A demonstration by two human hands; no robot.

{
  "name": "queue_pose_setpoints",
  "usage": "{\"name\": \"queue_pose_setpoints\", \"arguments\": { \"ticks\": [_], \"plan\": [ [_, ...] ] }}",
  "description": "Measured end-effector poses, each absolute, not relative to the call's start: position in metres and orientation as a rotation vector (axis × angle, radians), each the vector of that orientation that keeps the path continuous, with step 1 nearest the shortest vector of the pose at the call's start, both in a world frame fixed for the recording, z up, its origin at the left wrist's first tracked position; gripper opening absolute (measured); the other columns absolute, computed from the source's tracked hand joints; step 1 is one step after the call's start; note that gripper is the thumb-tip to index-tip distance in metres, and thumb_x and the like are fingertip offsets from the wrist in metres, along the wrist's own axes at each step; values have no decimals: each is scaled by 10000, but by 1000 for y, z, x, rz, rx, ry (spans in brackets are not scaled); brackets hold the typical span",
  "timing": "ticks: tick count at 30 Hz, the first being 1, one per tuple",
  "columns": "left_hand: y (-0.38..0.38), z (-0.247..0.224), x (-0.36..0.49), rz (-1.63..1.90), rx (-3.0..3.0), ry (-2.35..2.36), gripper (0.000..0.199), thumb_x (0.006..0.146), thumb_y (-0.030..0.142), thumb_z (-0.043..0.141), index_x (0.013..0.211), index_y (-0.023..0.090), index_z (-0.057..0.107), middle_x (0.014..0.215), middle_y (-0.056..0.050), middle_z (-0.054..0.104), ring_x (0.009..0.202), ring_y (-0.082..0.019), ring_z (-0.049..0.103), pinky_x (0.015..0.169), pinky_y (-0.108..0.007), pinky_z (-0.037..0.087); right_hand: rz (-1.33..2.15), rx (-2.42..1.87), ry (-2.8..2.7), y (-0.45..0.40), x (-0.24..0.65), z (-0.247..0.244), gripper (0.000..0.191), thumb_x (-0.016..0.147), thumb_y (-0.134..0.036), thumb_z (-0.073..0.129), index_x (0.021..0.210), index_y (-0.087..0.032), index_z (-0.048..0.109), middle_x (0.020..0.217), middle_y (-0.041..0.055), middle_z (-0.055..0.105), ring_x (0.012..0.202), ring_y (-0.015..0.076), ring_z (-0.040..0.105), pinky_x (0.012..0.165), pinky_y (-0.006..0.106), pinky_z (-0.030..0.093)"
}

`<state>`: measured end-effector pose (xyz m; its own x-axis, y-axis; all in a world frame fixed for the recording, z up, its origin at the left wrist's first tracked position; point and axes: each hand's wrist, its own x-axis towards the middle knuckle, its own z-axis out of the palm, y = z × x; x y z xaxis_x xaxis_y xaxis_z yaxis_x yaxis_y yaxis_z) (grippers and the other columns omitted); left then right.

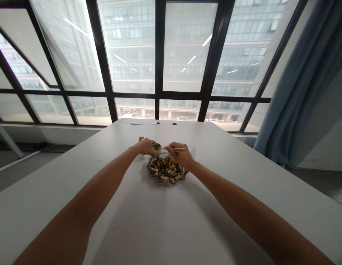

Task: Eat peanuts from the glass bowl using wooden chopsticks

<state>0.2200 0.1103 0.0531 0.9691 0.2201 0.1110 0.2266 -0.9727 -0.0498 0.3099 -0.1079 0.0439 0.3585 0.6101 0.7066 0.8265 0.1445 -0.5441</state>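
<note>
A scalloped clear glass bowl [160, 181] stands on the white table, filled with peanuts [171, 171] and dark seeds. My right hand [182, 154], over the bowl's far right edge, is closed around the handle of a gold spoon [155, 146], whose round head points left. Just beyond the bowl's far left rim is my left hand [145, 146], close to the spoon's head. Its fingers are bent, and something pale, too small to make out, shows beneath the spoon beside them.
White paper [138, 121] lies at the far edge of the table [126, 228], with two small dark items to its right. Beyond stand black-framed windows. A blue curtain [287, 110] hangs at the right.
</note>
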Motion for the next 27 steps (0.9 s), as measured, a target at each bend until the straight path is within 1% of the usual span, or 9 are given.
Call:
{"name": "queue_pose_setpoints", "arguments": {
  "ticks": [6, 7, 9, 12, 15, 18, 22, 24, 27],
  "plan": [
    [116, 50, 224, -129, -3065, -358, 687, 720, 563, 682, 1318, 252, 550, 1275, -120, 643, 1221, -325, 530, 1085, -520, 230, -116, -1522, -1118, -131, 310, 58, 549, 852, -679, 529, 692, -169, 652, 601, 47, 668, 508, 140, 600, 463, 234, 451],
    [116, 49, 223, -133, -3069, -363, 706, 721, 570, 681, 1336, 255, 534, 1307, -122, 625, 1239, -328, 516, 1096, -529, 212, -88, -1500, -1097, -141, 311, 63, 560, 852, -689, 520, 698, -166, 651, 595, 49, 665, 485, 135, 594, 445, 230, 449],
    [116, 47, 217, -172, -3073, -376, 755, 723, 596, 673, 1372, 252, 498, 1374, -131, 577, 1286, -339, 474, 1118, -546, 168, -24, -1492, -1029, -161, 313, 73, 610, 826, -735, 507, 660, -163, 640, 503, 36, 618, 385, 116, 531, 366, 219, 402],
    [117, 42, 200, -345, -3059, -389, 767, 760, 616, 636, 1394, 215, 474, 1428, -148, 527, 1324, -343, 432, 1134, -549, 136, 75, -1589, -978, -183, 317, 84, 683, 761, -801, 512, 519, -167, 586, 362, 26, 525, 278, 91, 430, 287, 205, 315],
    [117, 30, 177, -654, -2996, -422, 691, 820, 576, 599, 1382, 192, 481, 1445, -149, 507, 1335, -327, 424, 1143, -523, 154, 176, -1655, -991, -191, 320, 85, 700, 731, -817, 527, 480, -166, 573, 330, 21, 501, 249, 79, 396, 261, 193, 277],
    [119, 11, 159, -983, -2914, -556, 708, 816, 575, 616, 1385, 183, 463, 1482, -163, 454, 1362, -334, 396, 1142, -508, 208, 303, -1659, -1075, -188, 319, 80, 687, 738, -805, 535, 512, -159, 598, 374, 32, 555, 274, 91, 458, 281, 194, 339],
    [123, -15, 153, -1335, -2884, -870, 833, 758, 583, 681, 1418, 171, 384, 1504, -193, 396, 1392, -355, 357, 1112, -515, 309, 393, -1589, -1186, -180, 312, 68, 616, 748, -752, 589, 602, -156, 636, 468, 38, 626, 362, 117, 563, 350, 205, 439],
    [124, -24, 154, -1421, -2940, -980, 879, 739, 567, 706, 1432, 163, 346, 1485, -203, 414, 1381, -350, 382, 1102, -506, 341, 336, -1566, -1184, -177, 309, 63, 600, 756, -743, 590, 631, -159, 640, 493, 34, 637, 383, 122, 579, 369, 212, 461],
    [124, -30, 154, -1432, -3063, -1086, 918, 736, 558, 714, 1446, 146, 303, 1452, -219, 450, 1336, -335, 453, 1074, -468, 390, 194, -1541, -1122, -175, 306, 57, 579, 790, -723, 573, 659, -163, 637, 524, 33, 646, 402, 123, 588, 381, 215, 471]
  ]
}}
